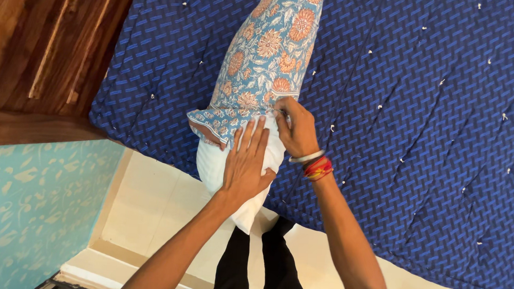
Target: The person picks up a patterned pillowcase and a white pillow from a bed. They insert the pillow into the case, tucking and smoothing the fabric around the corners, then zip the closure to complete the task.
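Quilted blue mattress point(425, 113) fills twelve to four o'clock. On its near edge lies a white pillow point(214, 168), half inside a floral cotton cover point(268, 50). Left hand point(245, 161) presses flat, fingers spread; right hand point(296, 129) pinches the cover's hem.

White pillow point(231, 175) half inside floral cover point(268, 56) (blue).
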